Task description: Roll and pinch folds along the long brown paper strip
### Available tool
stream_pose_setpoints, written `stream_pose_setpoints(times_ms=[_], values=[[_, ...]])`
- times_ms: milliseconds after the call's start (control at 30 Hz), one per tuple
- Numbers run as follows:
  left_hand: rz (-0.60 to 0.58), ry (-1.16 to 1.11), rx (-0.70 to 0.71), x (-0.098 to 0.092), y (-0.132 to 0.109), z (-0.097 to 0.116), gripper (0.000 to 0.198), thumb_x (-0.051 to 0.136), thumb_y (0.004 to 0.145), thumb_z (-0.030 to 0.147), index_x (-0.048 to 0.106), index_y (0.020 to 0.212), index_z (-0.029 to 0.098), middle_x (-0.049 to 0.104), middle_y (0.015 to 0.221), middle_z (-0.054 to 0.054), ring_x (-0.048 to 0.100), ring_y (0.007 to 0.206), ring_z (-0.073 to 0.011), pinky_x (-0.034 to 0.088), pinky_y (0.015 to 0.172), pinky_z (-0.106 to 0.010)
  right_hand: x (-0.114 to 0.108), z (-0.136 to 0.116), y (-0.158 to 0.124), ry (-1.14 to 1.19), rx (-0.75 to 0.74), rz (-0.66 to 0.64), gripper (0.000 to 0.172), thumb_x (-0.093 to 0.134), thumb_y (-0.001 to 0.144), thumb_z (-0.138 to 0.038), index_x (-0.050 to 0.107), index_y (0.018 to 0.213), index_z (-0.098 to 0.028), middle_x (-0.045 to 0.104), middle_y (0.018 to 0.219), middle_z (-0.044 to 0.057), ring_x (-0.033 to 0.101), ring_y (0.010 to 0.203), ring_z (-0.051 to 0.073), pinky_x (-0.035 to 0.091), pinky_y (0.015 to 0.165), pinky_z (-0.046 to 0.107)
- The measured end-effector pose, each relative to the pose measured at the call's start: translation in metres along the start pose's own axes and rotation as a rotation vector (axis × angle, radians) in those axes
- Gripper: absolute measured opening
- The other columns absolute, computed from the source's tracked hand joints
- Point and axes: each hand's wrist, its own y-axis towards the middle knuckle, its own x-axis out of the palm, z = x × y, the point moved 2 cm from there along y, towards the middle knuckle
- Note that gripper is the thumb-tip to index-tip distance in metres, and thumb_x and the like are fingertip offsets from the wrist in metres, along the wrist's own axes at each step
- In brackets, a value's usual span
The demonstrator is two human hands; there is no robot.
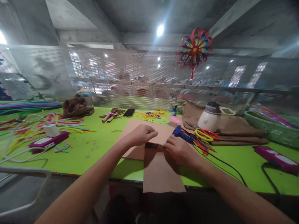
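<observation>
A sheet of brown paper (163, 174) hangs over the table's front edge, with a dark fold across its upper end. Beneath and behind it lies a wider, lighter brown sheet (135, 126). Over the lighter sheet, my left hand (141, 135) is closed with thumb and fingers together; whatever they hold, if anything, is hidden. My right hand (179, 151) has its fingers curled at the right end of the fold, gripping the paper there. Just beyond that hand lies a blue glue gun (181, 133).
Scissors with yellow and red handles (204, 135) lie right of the glue gun, near a white flask (209, 117) and folded brown material (235, 129). Purple power strips (50, 140) sit at both sides. A phone (129, 112) and colourful pipe cleaners (77, 128) lie left. A green basket (273, 129) stands right.
</observation>
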Motion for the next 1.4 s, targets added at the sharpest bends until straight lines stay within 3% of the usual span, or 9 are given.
stream_pose_setpoints(times_ms=[100,167,300,600,767,900,1100,1167,1400], values=[[-0.255,-0.112,-0.059,0.003,0.02,0.002,0.042,0.037,0.088,0.04,0.066,0.08,0.011,0.065,0.076,-0.006,0.053,0.065,-0.0136,0.038,0.063,-0.024,-0.004,-0.005,0.0,-0.071,-0.04,0.058,0.015,0.045,0.088,-0.012,0.058,0.081,-0.012,0.054,0.08,0.009,0.043,0.079,0.021,0.036,0.069,0.034],[-0.344,-0.126,-0.036,0.011,0.023,0.001,0.043,0.04,0.087,0.044,0.064,0.073,0.011,0.063,0.07,-0.004,0.049,0.062,-0.0124,0.036,0.059,-0.024,-0.006,-0.007,-0.001,-0.096,-0.046,0.077,0.014,0.045,0.088,-0.013,0.059,0.085,-0.011,0.054,0.081,0.01,0.042,0.079,0.021,0.036,0.069,0.034],[-0.372,-0.284,-0.003,0.023,0.016,-0.006,0.046,0.041,0.085,0.05,0.061,0.069,0.011,0.056,0.066,-0.001,0.042,0.061,-0.0111,0.032,0.058,-0.023,-0.01,-0.009,-0.001,-0.155,-0.031,0.098,0.017,0.043,0.089,-0.013,0.06,0.09,-0.01,0.054,0.083,0.01,0.042,0.081,0.022,0.036,0.071,0.035],[-0.318,-0.577,-0.13,0.03,0.009,-0.008,0.036,0.056,0.077,0.047,0.062,0.072,0.011,0.053,0.065,0.0,0.04,0.06,-0.0103,0.033,0.06,-0.024,-0.009,-0.01,-0.002,-0.075,0.063,0.133,0.022,0.041,0.091,-0.015,0.062,0.093,-0.013,0.056,0.086,0.011,0.043,0.084,0.022,0.038,0.076,0.037],[-0.327,-0.617,-0.114,0.028,0.008,-0.009,0.037,0.058,0.075,0.048,0.061,0.073,0.011,0.048,0.062,0.002,0.036,0.057,-0.0091,0.029,0.057,-0.023,-0.012,-0.003,-0.001,0.313,0.141,0.263,0.016,0.05,0.086,-0.019,0.061,0.096,-0.015,0.057,0.094,0.011,0.048,0.09,0.022,0.042,0.078,0.037],[-0.29,-0.551,-0.034,0.022,0.008,-0.007,0.037,0.056,0.077,0.048,0.056,0.067,0.013,0.043,0.059,0.003,0.034,0.056,-0.0088,0.028,0.056,-0.023,-0.013,0.013,-0.003,0.685,0.438,0.359,0.023,0.053,0.084,-0.033,0.06,0.099,-0.016,0.06,0.095,0.009,0.054,0.085,0.02,0.045,0.074,0.034],[-0.269,-0.378,0.04,0.022,0.011,-0.001,0.037,0.048,0.083,0.046,0.061,0.077,0.012,0.053,0.065,0.001,0.043,0.059,-0.01,0.033,0.057,-0.022,-0.002,0.015,-0.004,1.363,0.729,0.053,0.034,0.061,0.075,-0.048,0.057,0.067,-0.015,0.05,0.059,-0.002,0.045,0.054,0.011,0.035,0.052,0.025],[-0.25,-0.31,0.07,0.022,0.011,0.001,0.036,0.048,0.084,0.044,0.063,0.083,0.011,0.059,0.071,-0.002,0.047,0.063,-0.011,0.036,0.059,-0.022,0.0,0.013,-0.005,1.448,0.769,0.059,0.035,0.068,0.069,-0.047,0.056,0.063,-0.015,0.047,0.056,-0.003,0.04,0.051,0.009,0.031,0.049,0.024],[-0.236,-0.268,0.095,0.021,0.009,0.008,0.029,0.052,0.083,0.036,0.067,0.093,0.013,0.069,0.085,-0.006,0.057,0.072,-0.0135,0.04,0.063,-0.021,0.0,0.016,-0.005,1.435,0.776,0.098,0.034,0.074,0.062,-0.045,0.065,0.07,-0.014,0.058,0.063,0.001,0.048,0.058,0.012,0.035,0.053,0.025]])
